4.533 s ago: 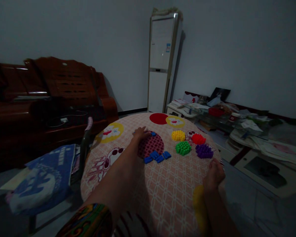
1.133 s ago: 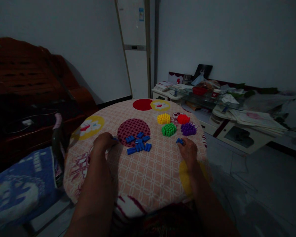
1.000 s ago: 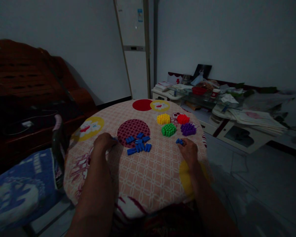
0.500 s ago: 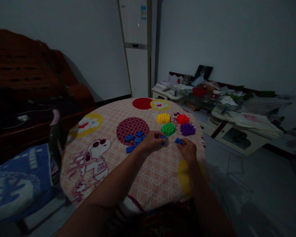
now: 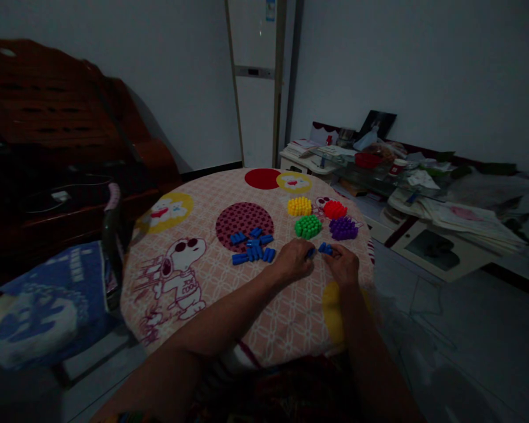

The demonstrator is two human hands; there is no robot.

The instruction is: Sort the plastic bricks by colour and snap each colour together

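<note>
My left hand (image 5: 294, 259) is closed on a small blue toy block (image 5: 310, 252), mostly covered by the fingers. Close on its right, my right hand (image 5: 344, 264) pinches a small cluster of blue blocks (image 5: 324, 248) just above the cloth. Several loose blue blocks (image 5: 253, 249) lie to the left, partly on the printed maroon circle. Beyond my hands sit tight clusters of knobbly pieces: a green cluster (image 5: 307, 227), a yellow cluster (image 5: 299, 206), a red cluster (image 5: 335, 209) and a purple cluster (image 5: 343, 228).
The round table wears a patterned tablecloth (image 5: 220, 305). A chair with a blue cover (image 5: 66, 305) stands at the left, before a wooden bench (image 5: 48, 111). On the right, a low cabinet (image 5: 441, 247) bears papers, bags and a red bowl (image 5: 367, 160).
My left hand has moved right with its blue block, away from the loose pile and up to my right hand. The view has shifted slightly.
</note>
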